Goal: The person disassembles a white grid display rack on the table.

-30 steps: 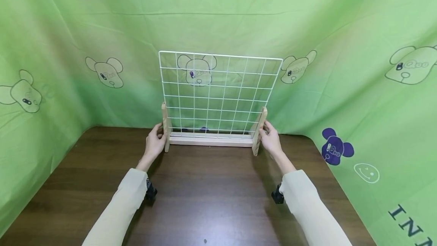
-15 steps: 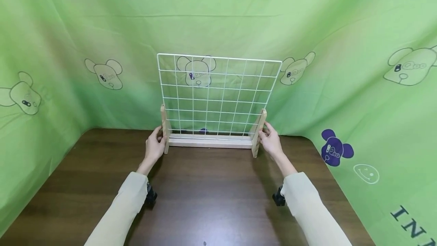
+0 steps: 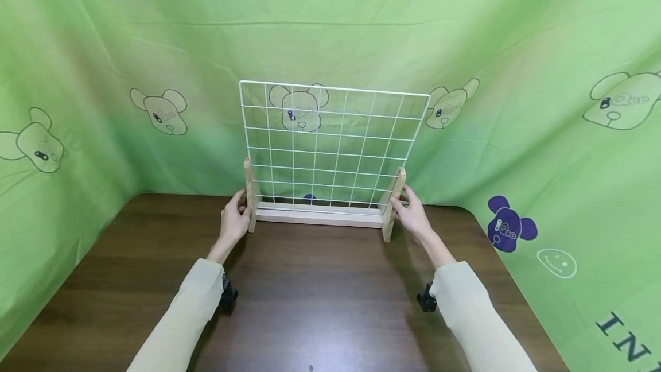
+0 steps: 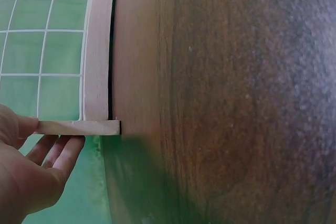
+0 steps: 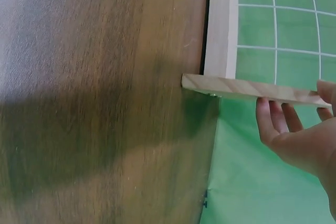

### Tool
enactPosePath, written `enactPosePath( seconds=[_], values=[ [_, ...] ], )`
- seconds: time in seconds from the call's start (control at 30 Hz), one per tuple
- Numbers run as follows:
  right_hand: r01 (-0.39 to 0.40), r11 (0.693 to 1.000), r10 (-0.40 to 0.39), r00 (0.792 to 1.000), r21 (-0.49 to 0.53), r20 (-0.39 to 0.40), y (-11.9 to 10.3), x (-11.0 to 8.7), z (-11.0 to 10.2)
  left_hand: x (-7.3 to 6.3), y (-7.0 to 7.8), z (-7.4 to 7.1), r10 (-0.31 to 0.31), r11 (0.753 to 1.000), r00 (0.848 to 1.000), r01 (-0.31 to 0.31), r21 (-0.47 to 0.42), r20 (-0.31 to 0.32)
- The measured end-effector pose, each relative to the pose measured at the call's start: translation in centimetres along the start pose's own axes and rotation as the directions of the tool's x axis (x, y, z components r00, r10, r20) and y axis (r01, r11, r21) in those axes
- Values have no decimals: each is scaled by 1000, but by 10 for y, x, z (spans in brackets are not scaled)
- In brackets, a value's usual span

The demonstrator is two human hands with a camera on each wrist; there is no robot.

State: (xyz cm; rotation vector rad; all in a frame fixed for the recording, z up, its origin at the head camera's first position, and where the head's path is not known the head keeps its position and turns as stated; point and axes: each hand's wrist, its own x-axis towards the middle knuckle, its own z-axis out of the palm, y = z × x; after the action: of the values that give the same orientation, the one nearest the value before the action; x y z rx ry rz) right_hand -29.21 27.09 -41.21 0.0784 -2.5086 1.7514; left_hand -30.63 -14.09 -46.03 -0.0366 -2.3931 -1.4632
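A display rack stands near the back of the brown table. Its white wire grid [image 3: 335, 136] leans upright in a pale wooden base [image 3: 320, 217] with a side panel at each end. My left hand [image 3: 234, 220] grips the left side panel [image 4: 79, 127], thumb at its edge and fingers against its outer face. On the other end, my right hand [image 3: 411, 214] holds the right side panel [image 5: 247, 88] with thumb and fingers in the same way. In both wrist views the base's lower edge sits close along the tabletop.
The brown wooden table [image 3: 320, 297] spreads in front of the rack. A green cloth [image 3: 330, 4] printed with bear heads hangs behind it and along both sides. Black wrist cameras [image 3: 426, 297] sit at both cuffs.
The rack's right end has come very slightly nearer, my right hand moving with it. My left hand and the left end stay nearly in place. The head view has shifted a little.
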Motion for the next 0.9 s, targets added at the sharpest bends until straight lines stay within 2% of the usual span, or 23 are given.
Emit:
enactPosePath(
  seconds=[0.17,0.3,0.43,0.6,0.9],
  values=[
    [9,1000,-9,1000,-11,6,1,-5,-5,0,1,1,6,1000,1000,-6,-15,11],
    [37,999,-38,998,28,44,1,-10,-9,0,2,-1,0,1000,1000,1,-17,25],
    [69,997,-71,994,29,79,1,-15,-14,0,2,-3,6,1000,999,-6,7,34],
    [98,994,-102,990,43,102,2,-21,-19,1,2,-4,22,1000,998,-21,-4,55],
    [95,991,-103,991,92,85,1,-36,-22,3,3,-4,28,1000,996,-28,-4,81]
  ],
)
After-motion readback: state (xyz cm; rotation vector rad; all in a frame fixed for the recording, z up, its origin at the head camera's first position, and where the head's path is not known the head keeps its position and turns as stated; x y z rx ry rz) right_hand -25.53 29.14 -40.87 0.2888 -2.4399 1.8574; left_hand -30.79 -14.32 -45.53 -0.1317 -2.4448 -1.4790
